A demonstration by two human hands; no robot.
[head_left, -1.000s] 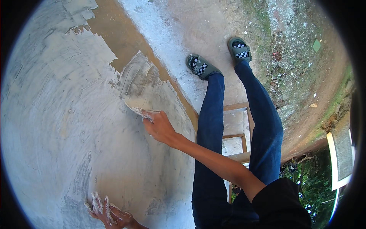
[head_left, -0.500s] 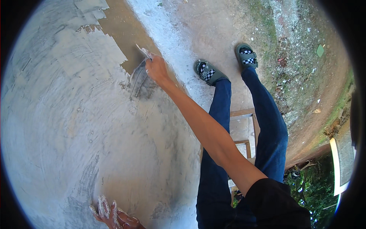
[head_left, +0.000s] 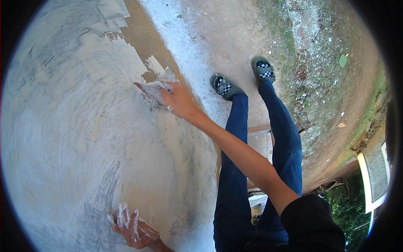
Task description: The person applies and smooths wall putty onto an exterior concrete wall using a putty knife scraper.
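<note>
My right hand point(head_left: 179, 98) grips a flat, putty-smeared scraper point(head_left: 151, 90), its blade against the wall point(head_left: 84, 138). Pale putty covers most of this wall in sweeping marks, and some of it clings to my right fingers. Beside the scraper, a ragged edge of putty borders a bare brown strip point(head_left: 145, 31). Lower down, my left hand point(head_left: 136, 231) is open close to the wall, its spread fingers thickly coated in white putty. Whether it touches the wall I cannot tell.
My feet, in grey-green sandals point(head_left: 226, 87) with checkered straps, stand on a concrete ledge point(head_left: 226, 38) spattered with white. Between my legs shows a wooden frame point(head_left: 259, 128). Mossy ground point(head_left: 319, 54) lies to the right, with green foliage point(head_left: 350, 206) at the lower right.
My right hand has drawn the scraper downward from the brown strip, leaving fresh putty on part of it. More of my left hand shows now, farther up and right.
</note>
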